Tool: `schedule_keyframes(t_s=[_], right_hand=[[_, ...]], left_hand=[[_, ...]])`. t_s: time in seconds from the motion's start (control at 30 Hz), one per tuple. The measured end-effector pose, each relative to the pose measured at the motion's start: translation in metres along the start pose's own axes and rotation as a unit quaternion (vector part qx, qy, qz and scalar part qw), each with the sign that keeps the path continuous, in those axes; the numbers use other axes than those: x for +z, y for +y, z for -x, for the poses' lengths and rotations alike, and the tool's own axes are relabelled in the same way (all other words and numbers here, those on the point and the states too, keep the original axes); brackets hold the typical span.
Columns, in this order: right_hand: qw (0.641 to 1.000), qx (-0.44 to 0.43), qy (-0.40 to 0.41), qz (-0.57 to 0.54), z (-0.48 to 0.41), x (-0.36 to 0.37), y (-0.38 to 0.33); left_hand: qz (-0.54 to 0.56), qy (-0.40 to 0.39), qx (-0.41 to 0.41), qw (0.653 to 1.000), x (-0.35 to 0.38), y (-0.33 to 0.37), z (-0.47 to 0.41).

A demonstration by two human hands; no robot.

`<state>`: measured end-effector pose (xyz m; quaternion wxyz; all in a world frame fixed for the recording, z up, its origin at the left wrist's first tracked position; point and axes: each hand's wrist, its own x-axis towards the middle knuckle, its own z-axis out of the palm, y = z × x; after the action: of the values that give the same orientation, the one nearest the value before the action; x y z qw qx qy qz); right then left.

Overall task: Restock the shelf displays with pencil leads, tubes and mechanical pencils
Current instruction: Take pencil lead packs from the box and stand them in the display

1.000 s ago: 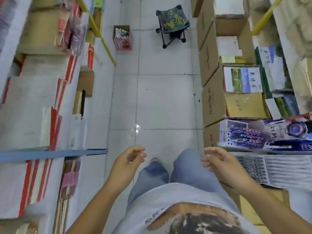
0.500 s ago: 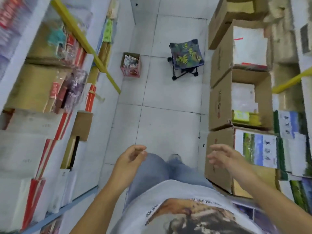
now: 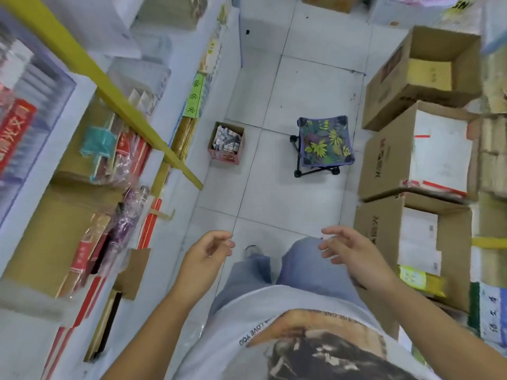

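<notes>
a narrow shop aisle with a white tiled floor (image 3: pixel 296 86) runs ahead, seen from above. along the left stands a tall white shelf unit (image 3: pixel 79 111) crowded with brown paper packs, red-edged boxes and clear-wrapped goods, crossed by a slanting yellow bar (image 3: pixel 90 67). on the right a row of open brown cardboard boxes (image 3: pixel 384 160) lines the aisle, some holding white packs. a person in a white printed t-shirt (image 3: pixel 274 311) and blue jeans (image 3: pixel 301 270) stands between the two sides. farther down the aisle a small black-framed folding stool with a leaf-print fabric seat (image 3: pixel 325 142) stands on the floor. left of it, just beside the foot of the shelf unit, stands a small pink open carton (image 3: pixel 225 156) full of little packs, too small to tell what they are. the left hand (image 3: pixel 205 256) and right hand (image 3: pixel 354 253) hang apart at waist height over the floor, fingers loosely curled, both holding nothing.
</notes>
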<state>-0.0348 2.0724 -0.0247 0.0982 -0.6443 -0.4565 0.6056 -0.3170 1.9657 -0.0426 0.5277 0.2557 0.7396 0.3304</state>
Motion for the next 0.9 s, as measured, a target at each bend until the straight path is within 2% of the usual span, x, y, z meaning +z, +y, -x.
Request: schedule_keyframes(t_s=[0.23,0.5,0.57,0.7,0.9], right_hand=[[0.999,0.033,-0.004,0.009,-0.093,-0.033,-0.074],[0.991,0.015,-0.1,0.092,-0.238,-0.071,-0.22],[0.98,-0.001,-0.133,0.149,-0.271,-0.068,-0.258],[0.966,-0.014,-0.184,0.182,-0.323,-0.041,-0.316],[0.932,-0.043,-0.243,0.267,-0.373,0.021,-0.371]], left_hand=[[0.011,0.007,0.012,1.0,0.0,0.091,-0.115],[0.083,0.119,-0.045,0.988,0.018,0.159,-0.196],[0.106,0.146,-0.065,0.981,0.018,0.169,-0.208],[0.163,0.209,-0.091,0.96,0.011,0.176,-0.22],[0.225,0.274,-0.126,0.926,-0.007,0.176,-0.252]])
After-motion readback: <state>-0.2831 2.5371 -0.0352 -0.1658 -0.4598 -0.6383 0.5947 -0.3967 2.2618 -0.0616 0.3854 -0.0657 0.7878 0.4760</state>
